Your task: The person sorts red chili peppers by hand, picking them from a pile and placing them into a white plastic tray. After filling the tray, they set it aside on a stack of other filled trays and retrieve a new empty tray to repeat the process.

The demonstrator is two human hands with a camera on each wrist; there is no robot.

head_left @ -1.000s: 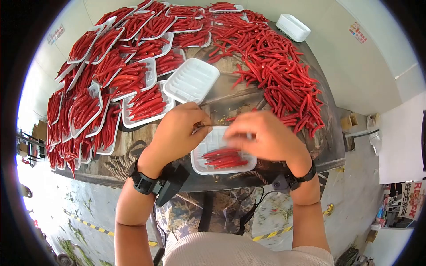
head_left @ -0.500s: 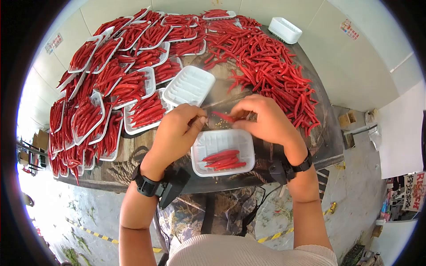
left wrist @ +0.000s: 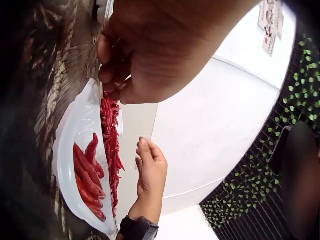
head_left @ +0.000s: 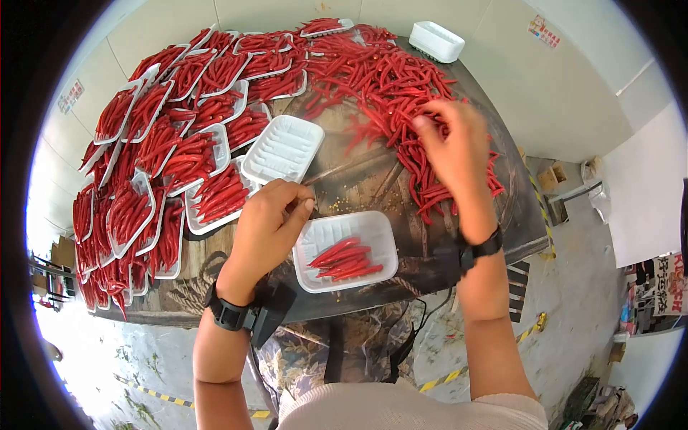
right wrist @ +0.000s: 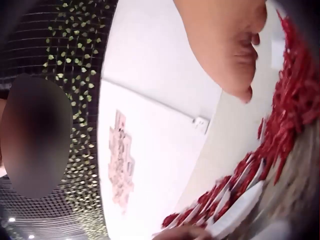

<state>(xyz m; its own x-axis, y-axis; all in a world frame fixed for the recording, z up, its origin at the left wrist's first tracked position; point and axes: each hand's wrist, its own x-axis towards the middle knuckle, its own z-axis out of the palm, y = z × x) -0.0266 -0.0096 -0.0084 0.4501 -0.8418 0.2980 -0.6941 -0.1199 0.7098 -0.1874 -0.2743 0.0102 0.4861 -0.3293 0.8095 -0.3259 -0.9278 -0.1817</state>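
A white foam tray (head_left: 374, 231) holds several red chili peppers (head_left: 346, 260) in its front part, just ahead of the person. My left hand (head_left: 266, 221) hovers by the tray's far left corner, fingers loosely bent with the thumb close to the index finger. Nothing shows between them in the left wrist view, where the hand (left wrist: 155, 55) hangs above the tray's edge. Over the big heap of loose chilies (head_left: 401, 79) at the right, my right hand (head_left: 459, 147) is raised with relaxed fingers and no chili visible in it.
Chili-filled trays (head_left: 204, 158) overlap in rows along the table's left side. An empty white tray (head_left: 283, 147) lies beyond my left hand. Some nested white trays (head_left: 437, 41) stand at the back right. Yellowish seeds (head_left: 337, 204) dot the wooden tabletop behind the front tray.
My right hand held a red chili near the left hand half a second ago; it has since moved right and away to the heap without it. My left hand stays near the tray.
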